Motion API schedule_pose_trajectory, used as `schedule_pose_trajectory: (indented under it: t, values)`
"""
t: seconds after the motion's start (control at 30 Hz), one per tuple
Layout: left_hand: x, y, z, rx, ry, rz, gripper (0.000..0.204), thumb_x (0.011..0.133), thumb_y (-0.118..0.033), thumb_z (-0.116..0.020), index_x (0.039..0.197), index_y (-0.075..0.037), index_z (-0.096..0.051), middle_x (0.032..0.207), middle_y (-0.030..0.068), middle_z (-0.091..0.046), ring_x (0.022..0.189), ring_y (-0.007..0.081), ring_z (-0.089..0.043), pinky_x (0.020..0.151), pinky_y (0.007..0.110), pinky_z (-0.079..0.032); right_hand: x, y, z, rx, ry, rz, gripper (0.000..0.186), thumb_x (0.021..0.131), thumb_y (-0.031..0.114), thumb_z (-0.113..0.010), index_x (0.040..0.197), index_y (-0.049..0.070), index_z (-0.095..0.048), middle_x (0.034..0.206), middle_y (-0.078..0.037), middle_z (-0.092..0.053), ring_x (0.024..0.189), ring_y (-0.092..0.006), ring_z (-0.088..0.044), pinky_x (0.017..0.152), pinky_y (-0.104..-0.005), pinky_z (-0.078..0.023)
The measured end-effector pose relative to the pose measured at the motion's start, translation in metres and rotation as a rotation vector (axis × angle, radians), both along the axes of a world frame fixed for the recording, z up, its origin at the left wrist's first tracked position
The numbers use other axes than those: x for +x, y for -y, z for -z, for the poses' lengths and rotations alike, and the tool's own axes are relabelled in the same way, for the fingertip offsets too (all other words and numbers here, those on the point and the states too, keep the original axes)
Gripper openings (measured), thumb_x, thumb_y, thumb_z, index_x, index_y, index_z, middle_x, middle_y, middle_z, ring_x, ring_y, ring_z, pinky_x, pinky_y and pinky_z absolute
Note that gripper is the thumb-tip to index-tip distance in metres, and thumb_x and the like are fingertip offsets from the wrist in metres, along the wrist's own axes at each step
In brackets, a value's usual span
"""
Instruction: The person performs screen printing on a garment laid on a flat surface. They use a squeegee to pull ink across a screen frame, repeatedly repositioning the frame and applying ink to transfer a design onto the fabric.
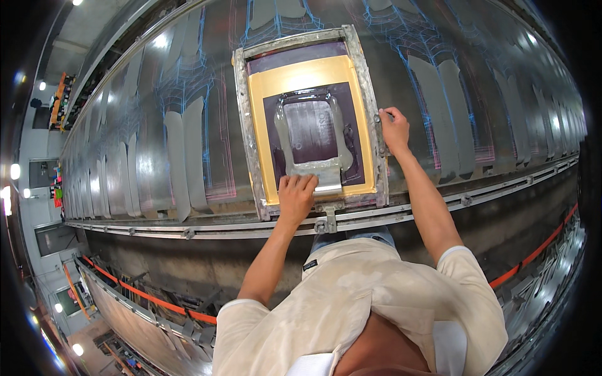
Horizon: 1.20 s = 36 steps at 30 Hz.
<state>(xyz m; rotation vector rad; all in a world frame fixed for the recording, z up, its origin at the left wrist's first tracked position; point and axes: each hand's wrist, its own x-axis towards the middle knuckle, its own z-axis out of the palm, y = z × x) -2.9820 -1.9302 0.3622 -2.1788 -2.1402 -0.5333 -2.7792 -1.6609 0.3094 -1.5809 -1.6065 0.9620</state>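
A screen-printing frame (243, 125) with worn grey metal sides lies on the long table in front of me. Yellow tape (263, 125) borders its dark purple mesh (307, 131). Grey ink (344, 150) forms a thick, wet ring on the mesh. At the near end of the mesh, my left hand (297, 194) is closed on a squeegee (328, 180) with a flat silvery face; its grip is partly hidden by my fingers. My right hand (395, 128) is closed, its fingers pinching the right side of the frame by a small round fitting.
Grey fabric pieces (186, 150) with blue web-like prints (185, 81) lie in rows on the table (251, 25). A metal rail (401, 215) with stops runs along the near edge, where a bracket (327, 219) meets it. Behind me stretches an orange rail (157, 299).
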Motion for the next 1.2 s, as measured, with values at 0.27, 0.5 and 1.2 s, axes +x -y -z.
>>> schedule_pose_trajectory:
  t: [0.27,0.5,1.2]
  values:
    - [-0.089,-0.147,-0.019,-0.011,-0.012,-0.013,0.035,0.068,-0.006,-0.078,0.102,-0.015,-0.073,0.103,0.0022,-0.074,0.095,0.0255,-0.066,0.085,0.041,-0.044,-0.002,0.001,0.003,-0.024,-0.003,-0.013,0.026,0.091,0.035,-0.07,0.095,0.009,-0.072,0.074,-0.017,-0.069,0.071,-0.0344,-0.066,0.07,-0.0437,-0.05]
    - [-0.086,-0.152,-0.016,0.004,0.039,-0.032,0.033,0.066,-0.005,-0.079,0.097,-0.014,-0.076,0.097,0.005,-0.073,0.093,0.0288,-0.067,0.081,0.042,-0.045,0.001,-0.005,0.013,-0.086,0.007,-0.041,0.028,0.092,0.038,-0.067,0.1,0.011,-0.073,0.097,-0.018,-0.074,0.099,-0.0433,-0.065,0.091,-0.0473,-0.048]
    - [-0.02,-0.019,0.003,-0.271,0.212,-0.089,0.043,0.066,-0.035,-0.087,0.101,-0.014,-0.075,0.1,0.006,-0.071,0.102,0.0296,-0.065,0.094,0.046,-0.046,-0.026,0.101,-0.084,0.518,0.41,-0.923,0.049,0.085,0.039,-0.077,0.129,0.02,-0.067,0.131,-0.006,-0.066,0.14,-0.035,-0.04,0.113,-0.0585,-0.026]
